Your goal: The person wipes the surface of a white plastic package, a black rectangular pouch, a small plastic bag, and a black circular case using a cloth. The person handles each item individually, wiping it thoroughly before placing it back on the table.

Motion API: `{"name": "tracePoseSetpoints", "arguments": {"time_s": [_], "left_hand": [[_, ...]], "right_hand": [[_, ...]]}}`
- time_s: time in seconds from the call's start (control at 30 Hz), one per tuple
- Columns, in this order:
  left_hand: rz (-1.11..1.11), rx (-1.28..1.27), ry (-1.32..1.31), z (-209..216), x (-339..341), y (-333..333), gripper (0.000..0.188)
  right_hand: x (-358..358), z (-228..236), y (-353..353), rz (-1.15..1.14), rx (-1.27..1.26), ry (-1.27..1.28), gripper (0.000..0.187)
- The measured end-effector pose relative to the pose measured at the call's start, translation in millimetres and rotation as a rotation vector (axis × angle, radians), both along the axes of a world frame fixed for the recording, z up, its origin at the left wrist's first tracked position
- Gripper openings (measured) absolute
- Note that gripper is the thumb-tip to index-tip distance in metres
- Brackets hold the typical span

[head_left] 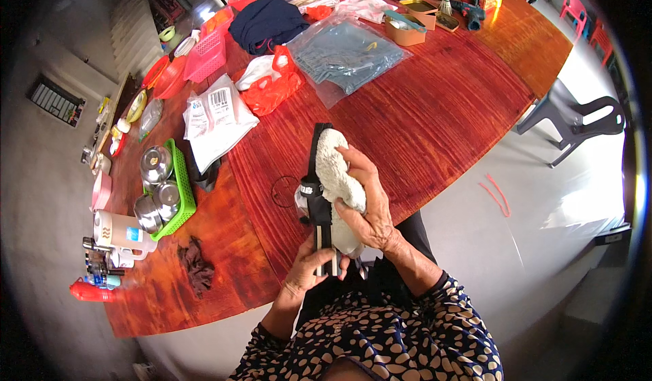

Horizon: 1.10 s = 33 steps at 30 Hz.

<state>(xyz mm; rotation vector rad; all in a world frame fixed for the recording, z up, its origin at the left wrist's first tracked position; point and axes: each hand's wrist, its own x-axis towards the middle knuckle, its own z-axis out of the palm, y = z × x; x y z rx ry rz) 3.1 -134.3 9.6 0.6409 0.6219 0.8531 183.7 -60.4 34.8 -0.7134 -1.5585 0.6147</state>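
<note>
Near the table's front edge, my left hand [309, 267] grips the lower end of a black sandal [317, 211], its fingers wrapped round pale-striped edges. The sandal is held upright on its side, with a strap bearing white marks across its middle. My right hand [370, 204] is closed on a white, fluffy cloth [331, 153], pressing it along the sandal's right side. The cloth hides much of that side. Something small and pale shows just left of the strap, too covered to name.
On the reddish wooden table [407, 123] lie a white plastic packet [221, 119], a red bag [275, 85], clear-wrapped grey clothing [353, 55] and a dark crumpled cloth [195, 265]. A green basket [178, 191] holds metal bowls. A grey chair [577, 119] stands at right.
</note>
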Motion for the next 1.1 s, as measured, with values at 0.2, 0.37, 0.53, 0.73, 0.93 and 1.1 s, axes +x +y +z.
{"name": "tracePoseSetpoints", "arguments": {"time_s": [0.2,0.37,0.53,0.73,0.93,1.1], "left_hand": [[-0.154,0.092,0.016,12,2,-11,0.030],[-0.190,-0.070,-0.300,6,6,-3,0.035],[-0.234,-0.190,-0.435,-16,-12,-6,0.045],[-0.284,-0.088,-0.474,-6,-5,-16,0.055],[-0.338,-0.051,-0.605,-5,-4,-12,0.072],[-0.310,-0.074,-0.681,-12,0,-5,0.069]], "right_hand": [[5,10,34,-0.128,-0.415,0.242,0.052],[-1,6,14,-0.137,-0.233,0.185,0.052],[-12,22,-20,0.019,0.310,-0.287,0.039],[-1,25,19,-0.243,0.220,-0.253,0.055],[17,7,23,-0.052,-0.650,0.551,0.039],[5,-31,10,0.319,-0.749,1.153,0.055]]}}
